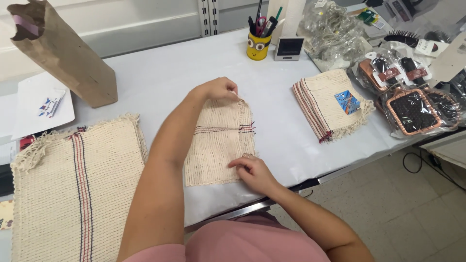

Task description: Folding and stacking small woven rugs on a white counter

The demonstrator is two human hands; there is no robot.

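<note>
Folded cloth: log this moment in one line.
left hand: pinching folded cloth top edge | right hand: pressing lower edge | cloth: flat on table

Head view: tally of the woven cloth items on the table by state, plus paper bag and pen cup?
Folded cloth under both hands: 1
Flat cloth stack at left: 1
Folded, labelled cloth bundle at right: 1
Brown paper bag: 1
Yellow pen cup: 1
Total: 5

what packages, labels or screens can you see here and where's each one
Brown paper bag: far left, standing tilted, tall, top open.
Small screen device: far edge beside the yellow pen cup, square, white frame, dark display.
Blue label: rectangular, on the folded cream cloth stack, right.
Clear plastic brush packs: far right, copper-and-black brushes inside.
</note>
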